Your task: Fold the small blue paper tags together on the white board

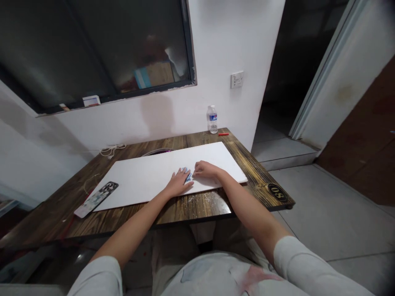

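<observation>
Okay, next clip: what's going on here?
A person works with both hands over a flat white rectangular board on a dark-striped wooden table. The left hand lies spread on a small blue-and-white printed piece; the right hand is curled beside it, its grip unclear. A phone in a patterned case overlaps the board's left end.

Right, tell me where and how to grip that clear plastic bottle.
Grip the clear plastic bottle around its blue label, probably best from the front: it stands upright, its round middle is uncovered on this side, and the wall rises close behind.
</observation>
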The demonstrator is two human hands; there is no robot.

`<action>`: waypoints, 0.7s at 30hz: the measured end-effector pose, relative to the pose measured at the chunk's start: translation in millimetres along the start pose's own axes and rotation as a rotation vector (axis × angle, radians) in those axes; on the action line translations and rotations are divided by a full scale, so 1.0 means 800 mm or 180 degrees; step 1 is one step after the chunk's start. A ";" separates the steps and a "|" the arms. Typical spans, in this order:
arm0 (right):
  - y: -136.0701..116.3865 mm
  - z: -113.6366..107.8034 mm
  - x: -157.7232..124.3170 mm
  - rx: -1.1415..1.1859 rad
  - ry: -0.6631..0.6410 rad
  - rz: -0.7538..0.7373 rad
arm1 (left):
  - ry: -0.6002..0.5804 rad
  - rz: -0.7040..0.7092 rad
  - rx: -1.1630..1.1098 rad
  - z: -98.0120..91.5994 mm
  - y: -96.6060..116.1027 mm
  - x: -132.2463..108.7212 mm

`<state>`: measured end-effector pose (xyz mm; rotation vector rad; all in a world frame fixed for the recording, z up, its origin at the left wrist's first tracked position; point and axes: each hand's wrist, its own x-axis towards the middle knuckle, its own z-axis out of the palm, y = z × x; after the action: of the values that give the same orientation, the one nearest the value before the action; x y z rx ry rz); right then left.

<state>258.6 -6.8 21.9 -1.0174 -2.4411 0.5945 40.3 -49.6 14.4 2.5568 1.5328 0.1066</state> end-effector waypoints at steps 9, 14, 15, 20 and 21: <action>0.020 -0.006 0.005 -0.0317 0.0878 0.0308 | 0.0423 0.1127 -0.0424 0.004 -0.010 -0.018; 0.021 -0.004 0.004 -0.0374 0.0904 0.0304 | 0.0707 0.0818 -0.0096 -0.003 -0.031 -0.049; 0.021 -0.004 0.004 -0.0391 0.0892 0.0301 | 0.0802 0.0605 0.0046 -0.005 -0.032 -0.053; 0.024 0.001 0.006 -0.0427 0.0858 0.0285 | 0.0695 -0.0415 0.0413 -0.011 -0.028 -0.055; 0.024 0.002 0.007 -0.0435 0.0860 0.0266 | 0.0584 -0.0480 0.0399 -0.011 -0.026 -0.051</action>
<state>265.3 9.1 11.4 -1.1760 -2.2331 0.2960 2.0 -75.4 20.1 2.5757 1.8487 0.2400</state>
